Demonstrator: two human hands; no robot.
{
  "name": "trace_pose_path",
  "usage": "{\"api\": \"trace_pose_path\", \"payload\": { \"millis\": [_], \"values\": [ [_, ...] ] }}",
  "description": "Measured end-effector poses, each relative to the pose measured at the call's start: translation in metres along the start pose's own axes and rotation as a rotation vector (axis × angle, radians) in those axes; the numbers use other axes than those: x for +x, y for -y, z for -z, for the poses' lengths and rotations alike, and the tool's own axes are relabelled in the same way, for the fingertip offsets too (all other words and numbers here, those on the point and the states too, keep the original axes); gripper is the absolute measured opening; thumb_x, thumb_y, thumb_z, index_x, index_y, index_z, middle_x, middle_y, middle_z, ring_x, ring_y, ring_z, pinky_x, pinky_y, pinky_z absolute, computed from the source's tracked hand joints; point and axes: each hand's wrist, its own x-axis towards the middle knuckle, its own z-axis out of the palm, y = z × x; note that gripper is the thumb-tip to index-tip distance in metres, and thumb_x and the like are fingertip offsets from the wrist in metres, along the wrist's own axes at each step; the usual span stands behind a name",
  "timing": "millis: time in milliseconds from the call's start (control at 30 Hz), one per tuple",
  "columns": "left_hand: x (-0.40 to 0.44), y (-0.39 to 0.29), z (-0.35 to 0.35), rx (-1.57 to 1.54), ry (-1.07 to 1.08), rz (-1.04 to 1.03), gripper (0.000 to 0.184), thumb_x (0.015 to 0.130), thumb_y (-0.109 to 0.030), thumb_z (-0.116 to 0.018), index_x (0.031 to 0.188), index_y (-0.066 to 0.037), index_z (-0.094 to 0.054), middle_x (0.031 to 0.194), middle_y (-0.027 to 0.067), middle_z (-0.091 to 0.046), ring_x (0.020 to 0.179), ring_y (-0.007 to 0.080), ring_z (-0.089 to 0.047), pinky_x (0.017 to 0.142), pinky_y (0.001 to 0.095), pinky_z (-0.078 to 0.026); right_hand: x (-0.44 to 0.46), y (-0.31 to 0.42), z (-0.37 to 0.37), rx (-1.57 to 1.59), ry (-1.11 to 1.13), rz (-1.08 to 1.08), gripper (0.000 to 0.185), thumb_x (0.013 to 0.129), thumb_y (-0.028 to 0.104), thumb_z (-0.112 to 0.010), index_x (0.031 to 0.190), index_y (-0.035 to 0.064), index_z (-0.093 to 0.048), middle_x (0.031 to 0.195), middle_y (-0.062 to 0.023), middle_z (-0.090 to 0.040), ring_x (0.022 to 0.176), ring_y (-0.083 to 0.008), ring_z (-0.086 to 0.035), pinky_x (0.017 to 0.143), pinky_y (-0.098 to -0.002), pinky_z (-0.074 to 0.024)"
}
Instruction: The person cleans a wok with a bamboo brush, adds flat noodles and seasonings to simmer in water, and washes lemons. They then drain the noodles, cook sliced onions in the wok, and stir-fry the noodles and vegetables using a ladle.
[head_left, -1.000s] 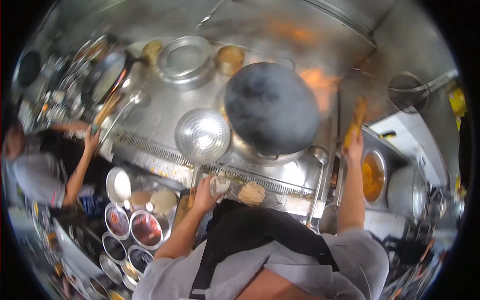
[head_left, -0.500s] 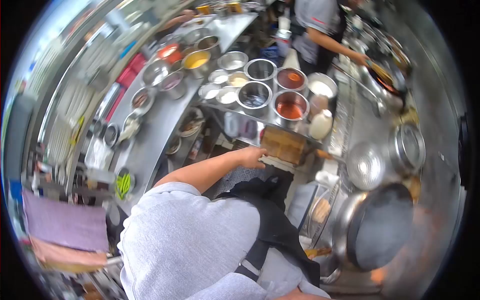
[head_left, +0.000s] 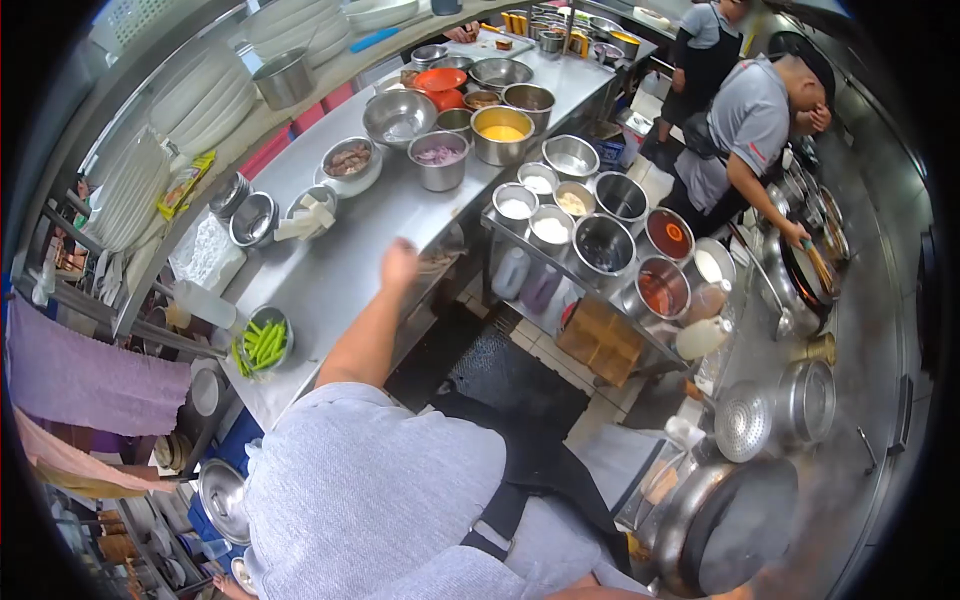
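Note:
My left hand (head_left: 400,265) is over the front edge of the steel counter (head_left: 330,275), smeared by motion, so its fingers cannot be made out. Nearest to it are a pot of chopped purple onion (head_left: 438,154) and, lower left, a bowl of green peppers (head_left: 264,342). My right hand does not show; a little skin appears at the bottom edge below my apron. A yellowish brush-like thing (head_left: 636,547) lies beside the apron, left of the smoking black wok (head_left: 745,525).
A cart (head_left: 585,285) holds several sauce and seasoning pots. A perforated ladle (head_left: 743,420) rests on the stove beside a steel pot (head_left: 806,402). At the upper right a co-worker (head_left: 750,115) holds a brush over a wok; another person (head_left: 708,50) stands behind. Plates fill a shelf (head_left: 365,42).
The view has swung left from the stove to the counter. My left hand has left the cloth by the stove and moved over the counter edge. My right hand, earlier holding a brush, is out of sight.

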Motion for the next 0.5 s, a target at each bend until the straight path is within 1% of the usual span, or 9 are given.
{"api": "trace_pose_path", "payload": {
  "millis": [33, 67, 133, 167, 233, 367, 433, 467, 500],
  "values": [
    [0.032, 0.045, 0.018, -0.034, -0.157, 0.071, 0.019, 0.08, -0.013, -0.055, 0.092, -0.001, -0.064, 0.093, 0.0229, -0.067, 0.091, 0.0394, -0.064, 0.082, 0.0452, -0.05, -0.007, -0.005, -0.019, -0.006, 0.008, -0.005, 0.029, 0.09, 0.04, -0.049, 0.091, 0.0108, -0.046, 0.071, -0.0069, -0.052, 0.053, -0.0226, -0.054, 0.047, -0.0361, -0.0468],
    [0.069, 0.105, 0.028, -0.005, -0.298, 0.206, 0.017, 0.082, -0.014, -0.056, 0.091, -0.002, -0.064, 0.084, 0.0195, -0.067, 0.086, 0.0361, -0.065, 0.075, 0.045, -0.051, -0.016, -0.011, -0.038, -0.009, 0.015, -0.016, 0.029, 0.09, 0.039, -0.05, 0.09, 0.011, -0.046, 0.07, -0.0068, -0.052, 0.052, -0.0225, -0.054, 0.047, -0.0362, -0.0467],
    [0.095, 0.132, 0.091, -0.461, -0.117, 0.692, 0.022, 0.087, -0.021, -0.058, 0.097, -0.003, -0.063, 0.083, 0.0141, -0.064, 0.081, 0.0299, -0.064, 0.067, 0.0427, -0.051, -0.033, -0.024, -0.071, -0.023, 0.024, -0.037, 0.027, 0.089, 0.038, -0.05, 0.087, 0.0115, -0.046, 0.068, -0.0065, -0.051, 0.051, -0.0224, -0.054, 0.046, -0.0363, -0.0464],
    [0.109, 0.143, 0.097, -0.456, -0.11, 0.691, 0.022, 0.087, -0.021, -0.058, 0.097, -0.003, -0.063, 0.083, 0.0141, -0.064, 0.081, 0.0299, -0.064, 0.067, 0.0427, -0.051, -0.043, -0.03, -0.086, -0.027, 0.024, -0.051, 0.027, 0.088, 0.038, -0.051, 0.086, 0.0117, -0.045, 0.067, -0.0063, -0.051, 0.051, -0.0223, -0.053, 0.046, -0.0364, -0.0463],
    [0.125, 0.166, 0.102, -0.859, -0.378, 0.769, 0.031, 0.089, -0.029, -0.06, 0.106, -0.003, -0.061, 0.086, 0.0103, -0.06, 0.074, 0.0245, -0.061, 0.059, 0.0388, -0.051, -0.061, -0.041, -0.107, -0.044, 0.013, -0.077, 0.026, 0.087, 0.037, -0.051, 0.083, 0.0122, -0.045, 0.065, -0.006, -0.05, 0.05, -0.0222, -0.053, 0.045, -0.0365, -0.046],
    [0.161, 0.184, 0.095, -1.075, -0.307, 0.681, 0.029, 0.09, -0.025, -0.061, 0.112, -0.006, -0.059, 0.091, 0.0079, -0.06, 0.066, 0.021, -0.057, 0.05, 0.0338, -0.049, -0.103, -0.075, -0.095, -0.018, -0.113, -0.163, 0.025, 0.086, 0.035, -0.052, 0.077, 0.013, -0.044, 0.062, -0.0054, -0.048, 0.049, -0.0219, -0.052, 0.044, -0.0368, -0.0455],
    [0.18, 0.202, 0.081, -1.141, -0.391, 0.664, 0.021, 0.089, -0.02, -0.061, 0.108, -0.013, -0.061, 0.091, 0.0016, -0.061, 0.067, 0.015, -0.056, 0.052, 0.0317, -0.049, -0.127, -0.105, -0.059, 0.021, -0.221, -0.262, 0.024, 0.085, 0.034, -0.053, 0.075, 0.0135, -0.044, 0.06, -0.0051, -0.048, 0.048, -0.0218, -0.052, 0.043, -0.037, -0.0452],
    [0.181, 0.205, 0.082, -1.26, -0.391, 0.563, 0.019, 0.09, -0.019, -0.059, 0.108, -0.014, -0.06, 0.093, 0.0006, -0.062, 0.07, 0.0144, -0.057, 0.055, 0.0286, -0.049, -0.145, -0.118, -0.039, 0.037, -0.277, -0.339, 0.025, 0.084, 0.033, -0.053, 0.073, 0.0137, -0.044, 0.059, -0.0049, -0.047, 0.047, -0.0217, -0.052, 0.043, -0.0371, -0.0451],
    [0.16, 0.158, 0.104, -1.235, -0.421, 0.53, 0.02, 0.091, -0.02, -0.058, 0.109, -0.012, -0.06, 0.099, 0.0036, -0.065, 0.079, 0.0177, -0.064, 0.058, 0.0312, -0.055, -0.152, -0.134, -0.013, 0.065, -0.322, -0.434, 0.025, 0.084, 0.033, -0.054, 0.072, 0.0139, -0.043, 0.058, -0.0048, -0.047, 0.047, -0.0217, -0.052, 0.043, -0.0371, -0.0449]
  ]
}}
